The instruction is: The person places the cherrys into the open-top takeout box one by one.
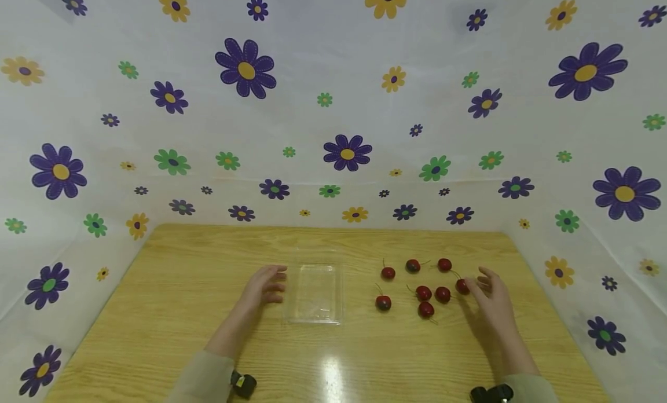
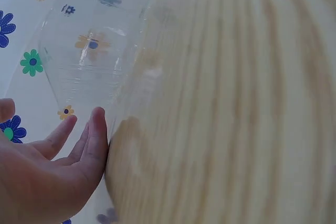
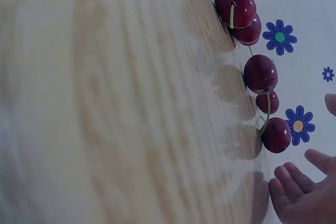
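A clear plastic container (image 1: 315,321) lies on the table, with its transparent wall (image 2: 94,72) also showing in the left wrist view. My left hand (image 1: 260,287) rests on its edge beside the container's left side, fingers relaxed and holding nothing. Several dark red cherries with stems are spread to the right of the container. My right hand (image 1: 494,299) is at the rightmost cherry (image 1: 462,286), thumb and fingers spread apart. In the right wrist view a small gap separates the fingertips (image 3: 275,184) from the nearest cherry (image 3: 276,135).
The wooden table (image 1: 156,310) has a glossy top. Behind it and on both sides hangs a white flower-patterned sheet (image 1: 292,113). Other cherries, including a front left one (image 1: 383,303) and a back one (image 1: 444,265), lie between the container and my right hand.
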`<state>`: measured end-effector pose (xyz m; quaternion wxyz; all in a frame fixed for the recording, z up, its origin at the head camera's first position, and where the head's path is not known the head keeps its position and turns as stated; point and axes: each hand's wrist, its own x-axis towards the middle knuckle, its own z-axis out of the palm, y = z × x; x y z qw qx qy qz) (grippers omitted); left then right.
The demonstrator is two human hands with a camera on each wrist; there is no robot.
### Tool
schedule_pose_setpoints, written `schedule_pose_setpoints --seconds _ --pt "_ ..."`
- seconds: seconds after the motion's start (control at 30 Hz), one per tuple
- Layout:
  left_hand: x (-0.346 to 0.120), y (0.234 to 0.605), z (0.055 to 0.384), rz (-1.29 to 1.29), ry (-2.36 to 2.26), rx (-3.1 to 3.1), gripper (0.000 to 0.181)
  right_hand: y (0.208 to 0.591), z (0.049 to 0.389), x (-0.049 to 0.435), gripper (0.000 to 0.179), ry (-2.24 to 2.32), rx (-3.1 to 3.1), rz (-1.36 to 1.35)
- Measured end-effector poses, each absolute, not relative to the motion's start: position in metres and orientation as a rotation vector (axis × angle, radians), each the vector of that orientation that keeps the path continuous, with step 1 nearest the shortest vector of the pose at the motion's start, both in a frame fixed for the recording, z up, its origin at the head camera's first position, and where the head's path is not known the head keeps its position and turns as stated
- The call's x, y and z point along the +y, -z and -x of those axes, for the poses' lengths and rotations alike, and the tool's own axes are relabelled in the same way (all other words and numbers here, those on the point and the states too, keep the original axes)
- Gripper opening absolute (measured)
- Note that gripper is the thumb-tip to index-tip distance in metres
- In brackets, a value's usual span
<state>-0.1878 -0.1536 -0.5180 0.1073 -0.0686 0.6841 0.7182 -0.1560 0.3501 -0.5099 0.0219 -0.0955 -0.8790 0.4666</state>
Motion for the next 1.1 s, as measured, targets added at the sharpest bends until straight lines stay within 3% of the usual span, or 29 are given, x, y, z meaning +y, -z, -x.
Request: schedule_pose_setpoints --seconds 0.47,1.1 --pt "-0.159 0.526 0.193 0.186 -2.074 1.916 0.047 0.514 0.16 0.352 0.079 -1.53 -2.8 0.447" --pt "-0.162 0.536 0.194 0.086 -2.14 1.702 0.05 0.52 0.162 0.35 0.059 -1.336 -2.834 0.284"
